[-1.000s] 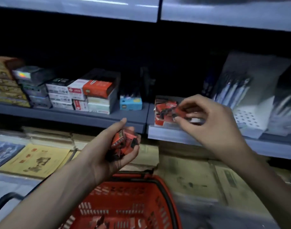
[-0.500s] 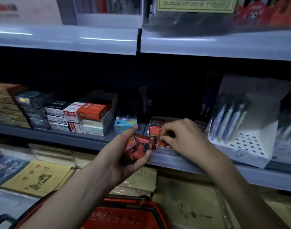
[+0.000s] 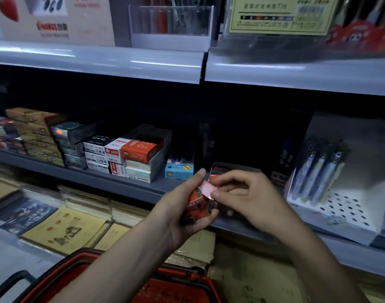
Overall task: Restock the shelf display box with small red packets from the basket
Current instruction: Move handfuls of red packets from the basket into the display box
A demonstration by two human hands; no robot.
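My left hand (image 3: 182, 213) cups a small bunch of red packets (image 3: 197, 204) in front of the shelf edge. My right hand (image 3: 246, 200) pinches one red packet (image 3: 206, 188) at the top of that bunch, thumb and forefinger closed on it. Just behind the hands, the shelf display box (image 3: 233, 168) stands on the grey shelf, mostly hidden by my right hand; a bit of red shows inside it. The red basket (image 3: 82, 261) hangs low at the bottom of the view, under my forearms.
Stacked stationery boxes (image 3: 130, 156) and a small blue box (image 3: 179, 169) stand left of the display box. A white pen display (image 3: 340, 182) stands to its right. An upper shelf (image 3: 143, 64) overhangs. Yellow booklets (image 3: 62, 230) lie on the lower level.
My right hand has come back from the display box to the bunch in my left hand and now pinches a packet there. The view has tilted upward.
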